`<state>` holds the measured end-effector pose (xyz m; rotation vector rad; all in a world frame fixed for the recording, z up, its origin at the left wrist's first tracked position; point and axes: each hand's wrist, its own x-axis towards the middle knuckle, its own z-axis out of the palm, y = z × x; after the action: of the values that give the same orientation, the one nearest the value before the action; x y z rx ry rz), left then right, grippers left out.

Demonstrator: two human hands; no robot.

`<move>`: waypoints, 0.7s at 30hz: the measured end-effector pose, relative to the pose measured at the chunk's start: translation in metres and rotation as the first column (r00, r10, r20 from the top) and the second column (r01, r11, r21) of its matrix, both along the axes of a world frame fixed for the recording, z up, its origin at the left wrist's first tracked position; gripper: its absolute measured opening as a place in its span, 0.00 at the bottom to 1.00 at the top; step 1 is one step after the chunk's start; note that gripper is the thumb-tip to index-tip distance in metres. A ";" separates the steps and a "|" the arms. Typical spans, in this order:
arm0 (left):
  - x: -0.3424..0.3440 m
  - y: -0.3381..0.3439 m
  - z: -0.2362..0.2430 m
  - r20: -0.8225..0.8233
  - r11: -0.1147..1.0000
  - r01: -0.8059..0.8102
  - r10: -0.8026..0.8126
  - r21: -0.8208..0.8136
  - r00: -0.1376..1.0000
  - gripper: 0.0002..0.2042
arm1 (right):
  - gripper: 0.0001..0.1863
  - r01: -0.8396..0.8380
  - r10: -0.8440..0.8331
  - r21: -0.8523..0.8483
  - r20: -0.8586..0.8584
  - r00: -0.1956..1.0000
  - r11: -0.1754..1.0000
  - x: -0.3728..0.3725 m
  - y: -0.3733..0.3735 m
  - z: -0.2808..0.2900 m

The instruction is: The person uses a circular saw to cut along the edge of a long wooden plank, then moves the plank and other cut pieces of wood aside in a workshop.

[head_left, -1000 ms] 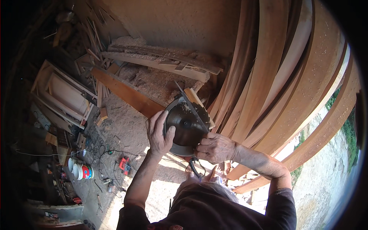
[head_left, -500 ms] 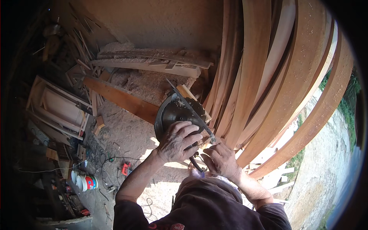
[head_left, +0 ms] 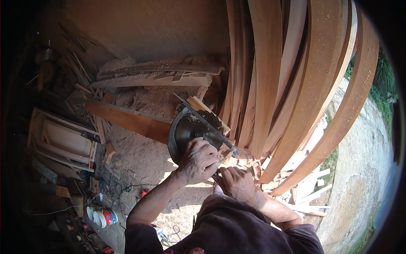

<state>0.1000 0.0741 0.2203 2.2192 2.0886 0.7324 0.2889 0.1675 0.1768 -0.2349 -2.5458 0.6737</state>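
A circular saw (head_left: 186, 127) is in front of me, its toothed round blade facing up and sawdust on it. Its base plate (head_left: 203, 120) shows edge-on as a long thin metal strip slanting across the blade. My left hand (head_left: 198, 161) lies over the near side of the saw, fingers bunched and closed; what they pinch is hidden. Just right of it, close to the fingertips, my right hand (head_left: 239, 184) is also closed. A small dark piece shows between the two hands, too covered to name. A brown board (head_left: 127, 120) extends left from behind the saw.
Long planks (head_left: 321, 84) lean in a row at the right. Offcuts and beams (head_left: 148, 80) lie in shavings by the wall. At the left are a wooden frame (head_left: 63, 142), white buckets (head_left: 103, 217) and cords on the floor. Wood scraps (head_left: 311, 197) lie at the lower right.
My left fingers, earlier spread on the blade, have curled together. My right hand has moved left and down from the base plate's end toward the left hand. The view has shifted slightly.
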 end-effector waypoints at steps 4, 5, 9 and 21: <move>0.000 0.002 -0.002 0.020 1.000 -0.008 0.008 -0.004 1.000 0.05 | 0.17 0.001 -0.002 0.038 0.032 0.999 0.999 -0.001 -0.005 -0.004; 0.001 0.002 -0.002 0.021 1.000 -0.012 0.012 -0.002 1.000 0.05 | 0.17 0.007 -0.010 0.052 0.051 0.999 0.999 -0.001 -0.006 -0.005; 0.001 0.002 -0.002 0.062 1.000 -0.027 0.027 -0.013 0.998 0.03 | 0.19 -0.012 0.008 0.072 0.050 0.999 0.997 -0.002 -0.006 -0.010; 0.005 0.006 0.000 0.058 0.998 -0.055 0.056 -0.026 0.997 0.03 | 0.23 0.122 0.065 -0.960 0.109 0.992 -0.251 -0.011 -0.024 -0.024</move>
<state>0.1050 0.0799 0.2203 2.1088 2.1282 0.7611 0.2782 0.1430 0.1525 -0.8727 -1.1871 2.7012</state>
